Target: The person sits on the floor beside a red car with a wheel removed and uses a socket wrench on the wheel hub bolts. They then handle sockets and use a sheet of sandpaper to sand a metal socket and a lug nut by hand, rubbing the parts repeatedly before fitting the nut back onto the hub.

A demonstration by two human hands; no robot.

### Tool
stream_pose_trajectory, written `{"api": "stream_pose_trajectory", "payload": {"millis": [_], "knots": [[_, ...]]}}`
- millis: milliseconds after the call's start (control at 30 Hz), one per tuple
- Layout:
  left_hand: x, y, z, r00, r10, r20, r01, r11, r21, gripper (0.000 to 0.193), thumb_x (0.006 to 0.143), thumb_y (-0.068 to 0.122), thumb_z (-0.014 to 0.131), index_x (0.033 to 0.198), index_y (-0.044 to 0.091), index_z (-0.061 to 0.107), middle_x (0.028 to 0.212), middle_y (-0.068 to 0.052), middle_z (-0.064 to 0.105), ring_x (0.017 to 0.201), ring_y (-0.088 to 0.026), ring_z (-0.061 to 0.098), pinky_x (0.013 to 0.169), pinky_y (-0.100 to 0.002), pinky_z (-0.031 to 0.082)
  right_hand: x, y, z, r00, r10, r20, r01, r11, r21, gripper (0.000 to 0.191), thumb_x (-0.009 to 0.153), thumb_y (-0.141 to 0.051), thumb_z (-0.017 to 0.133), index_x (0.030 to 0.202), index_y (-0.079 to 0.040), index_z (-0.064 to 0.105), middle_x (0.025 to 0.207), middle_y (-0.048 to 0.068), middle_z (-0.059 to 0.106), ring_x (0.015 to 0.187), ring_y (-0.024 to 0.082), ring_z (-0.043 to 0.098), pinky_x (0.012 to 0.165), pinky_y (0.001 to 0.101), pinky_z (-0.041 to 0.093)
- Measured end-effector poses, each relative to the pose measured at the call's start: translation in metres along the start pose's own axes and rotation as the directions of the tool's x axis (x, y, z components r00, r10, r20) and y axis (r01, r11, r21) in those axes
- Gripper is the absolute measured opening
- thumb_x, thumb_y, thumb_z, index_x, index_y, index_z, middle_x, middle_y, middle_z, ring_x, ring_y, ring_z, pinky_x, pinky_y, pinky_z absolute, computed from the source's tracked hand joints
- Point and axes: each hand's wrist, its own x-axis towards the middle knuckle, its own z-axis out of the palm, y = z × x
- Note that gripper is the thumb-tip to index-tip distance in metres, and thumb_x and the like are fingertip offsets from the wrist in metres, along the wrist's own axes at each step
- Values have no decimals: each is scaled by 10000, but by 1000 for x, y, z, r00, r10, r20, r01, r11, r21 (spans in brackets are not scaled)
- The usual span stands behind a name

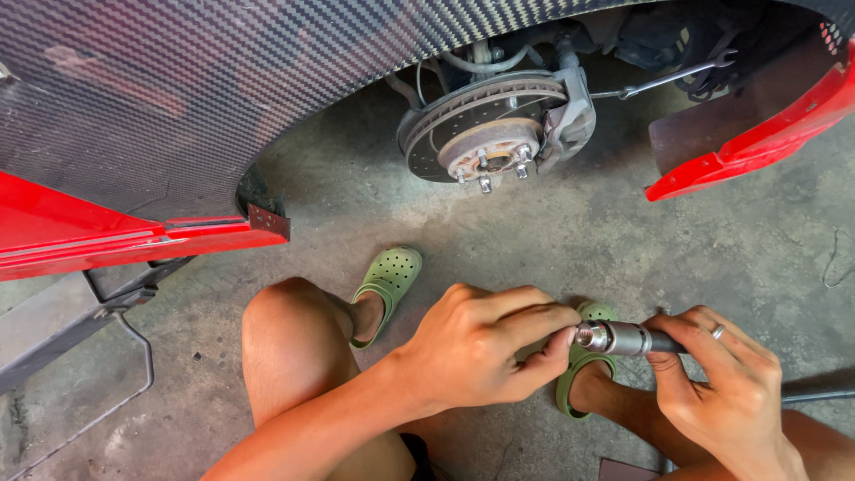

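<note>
The person squats on the concrete floor [570, 232] in green clogs [388, 285] beside a raised red car [80, 227] with its wheel off, working on a metal socket tool [623, 338] held low between the knees. The right hand [726, 383] has its fingers [686, 343] wrapped shut around the dark shaft of the tool, a ring on one of them, while the left hand [485, 347] has its fingers [543, 322] pinched together on the shiny open end of the socket, thumb below and the others above. What exactly sits inside that end cannot be told from here. The likeliest slip, in my judgement, is at that pinch: the socket is smooth steel, so if the left fingertips twist or pull with a weak hold, the piece could pop loose and drop between the clogs onto the floor, rolling off under the car. A fingertip could also be nipped if the two parts snap together suddenly. The bare brake disc [485, 120] with its wheel studs [485, 183] hangs well apart from the hands, and a spanner [668, 78] is lodged up in the wheel arch; it looks loosely placed and could fall if the car is bumped. The jack frame [116, 303] lies near the left knee, so shifting weight carelessly could knock it
</note>
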Motion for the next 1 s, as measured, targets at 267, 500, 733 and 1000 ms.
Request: {"api": "stream_pose_trajectory", "payload": {"millis": [267, 500, 733, 1000], "knots": [[2, 4, -3, 1000, -17, -15, 17, 1000, -5, 159, 938, 90, 768, 1088, 57, 726, 952, -33, 717, 636, -189, 659, 567, -300, 511, -1, -1, -1, 1000, 29, 8, -29, 999, 24, 183, 820, 39, 736, 986, 5, 666, 871, 104, 667, 751, 259, 678, 687, 310, 534], [2, 6, -6, 999, -43, -4, 42, 993, -109, 195, 934, 102, 802, 1109, 73, 722, 986, -39, 721, 685, -184, 674, 557, -253, 524, 0, -1, -2, 1000, 24, 15, -24, 999, 31, 180, 815, 36, 740, 976, 9, 664, 862, 108, 666, 744, 264, 678, 683, 311, 533], [2, 6, -1, 996, -89, -2, 88, 985, -148, 253, 920, 183, 850, 1099, 75, 709, 991, -37, 721, 698, -182, 691, 596, -270, 534, 1, -5, 0, 998, 53, 22, -54, 996, 74, 163, 802, 25, 750, 941, 27, 665, 809, 108, 644, 732, 258, 661, 641, 305, 522], [-3, 5, 5, 992, -127, -11, 123, 978, -168, 216, 932, 175, 829, 1074, 80, 696, 952, -17, 696, 732, -194, 696, 586, -266, 545, -2, -7, 4, 998, 67, 9, -68, 993, 96, 170, 794, 15, 758, 938, 26, 670, 800, 118, 639, 727, 260, 663, 638, 305, 514]]}}
